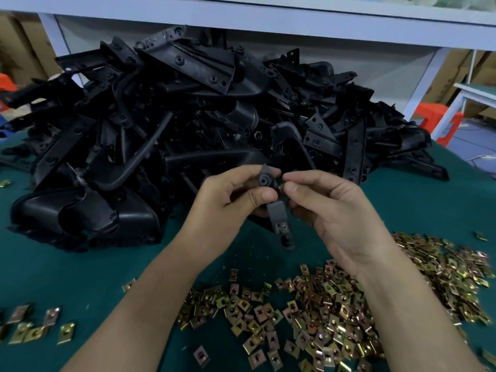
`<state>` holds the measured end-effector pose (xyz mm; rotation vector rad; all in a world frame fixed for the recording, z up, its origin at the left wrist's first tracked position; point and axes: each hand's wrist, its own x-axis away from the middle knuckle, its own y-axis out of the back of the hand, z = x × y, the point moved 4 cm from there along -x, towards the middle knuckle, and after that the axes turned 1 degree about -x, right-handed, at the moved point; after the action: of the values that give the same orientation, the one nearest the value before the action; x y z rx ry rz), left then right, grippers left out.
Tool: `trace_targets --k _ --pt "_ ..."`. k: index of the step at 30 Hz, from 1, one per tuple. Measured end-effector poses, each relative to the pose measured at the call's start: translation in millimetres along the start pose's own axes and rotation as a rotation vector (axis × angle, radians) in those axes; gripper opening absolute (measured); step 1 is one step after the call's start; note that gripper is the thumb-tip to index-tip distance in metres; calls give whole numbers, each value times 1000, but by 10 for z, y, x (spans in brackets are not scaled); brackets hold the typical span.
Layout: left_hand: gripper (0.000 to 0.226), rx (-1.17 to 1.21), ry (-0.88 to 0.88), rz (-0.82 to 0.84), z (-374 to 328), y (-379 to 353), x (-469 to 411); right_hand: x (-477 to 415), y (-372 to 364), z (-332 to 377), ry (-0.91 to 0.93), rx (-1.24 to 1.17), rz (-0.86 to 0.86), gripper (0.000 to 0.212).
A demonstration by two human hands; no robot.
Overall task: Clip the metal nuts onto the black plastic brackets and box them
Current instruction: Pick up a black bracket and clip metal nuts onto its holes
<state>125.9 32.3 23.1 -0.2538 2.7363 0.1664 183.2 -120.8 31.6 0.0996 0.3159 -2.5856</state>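
Bracket (279, 212), likely light and stiff, pinched near top in left hand (228, 200); right hand (335, 210), fingertips pressed together just beside bracket, contents unclear. Best steadied around bracket's midsection.

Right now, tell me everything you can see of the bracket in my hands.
The bracket is a narrow matte black plastic strip, with a round holed boss near its top and a small fitting near its lower end. It hangs roughly upright above the green table. The left hand grips its upper part; the right hand closes its fingertips beside its top edge.
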Motion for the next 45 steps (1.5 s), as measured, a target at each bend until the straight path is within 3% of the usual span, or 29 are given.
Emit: trace_targets --k 6,26,33,45 --pt "26 79 -31 -92 -18 45 -11 7 -16 5 -7 -40 -12 19" --pt "24 98 -16 -123 36 40 -15 -11 -55 -82 17 -79 -81 12" --pt "32 95 -38 -229 36 75 -16 -15 -139 -138 -23 -135 -61 24" --pt "11 179 3 -291 71 105 -7 0 -150 -114 77 134 90 29"
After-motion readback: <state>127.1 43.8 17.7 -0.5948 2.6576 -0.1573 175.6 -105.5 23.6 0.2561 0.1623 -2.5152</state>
